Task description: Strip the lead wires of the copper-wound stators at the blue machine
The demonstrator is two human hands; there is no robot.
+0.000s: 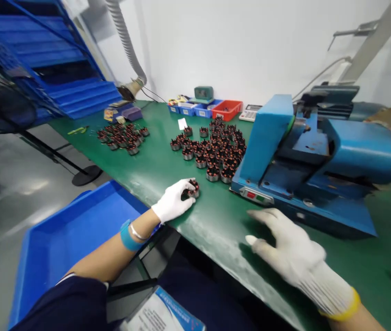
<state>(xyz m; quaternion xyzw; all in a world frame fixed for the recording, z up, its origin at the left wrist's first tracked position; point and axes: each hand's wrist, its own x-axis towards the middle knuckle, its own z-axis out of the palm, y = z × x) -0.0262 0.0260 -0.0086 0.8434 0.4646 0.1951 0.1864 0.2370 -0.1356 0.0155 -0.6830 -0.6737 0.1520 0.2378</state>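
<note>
— Left hand (172, 202) first: what's it doing?
— White glove, thumb and fingers curled round one copper-wound part (193, 189). Can't tell if the part bears on the green table (140, 177) or is just clear of it.
— Right hand (287, 250)?
— Gloved too, yellow cuff. Thumb and fingers well parted, nothing held; over the table, near the front of the blue machine (267, 142).
— Where does the held part sit?
— Near the table's front edge, apart from the larger group of similar parts (216, 149), which lies beyond it, up against the machine's left side.
— Others?
— Smaller group (121, 137) farther left. Red bin (227, 110) at the back, calculator (250, 113) beside it. Blue crate (37, 257) below the table, left.
</note>
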